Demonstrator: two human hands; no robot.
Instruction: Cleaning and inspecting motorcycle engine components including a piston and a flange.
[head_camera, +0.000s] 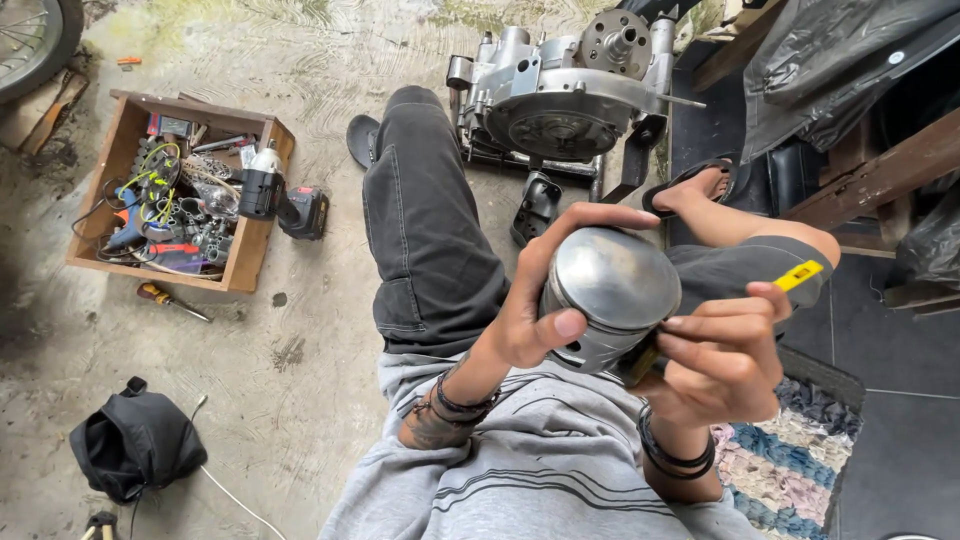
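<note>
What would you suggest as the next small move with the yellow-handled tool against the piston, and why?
Probably draw the yellow-handled tool along the piston side: the left hand already grips the piston, and the right hand presses the tool against its lower edge.

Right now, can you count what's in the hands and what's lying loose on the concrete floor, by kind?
Metal pistons: 1, gripped by the left hand as the piston
Yellow-handled tools: 1, the yellow tool in the right hand
Engine cases: 1, the engine case
Wooden toolboxes: 1, the toolbox
Cordless drivers: 1, the driver
Screwdrivers: 1, the screwdriver
Black bags: 1, the bag
Total: 7
</note>
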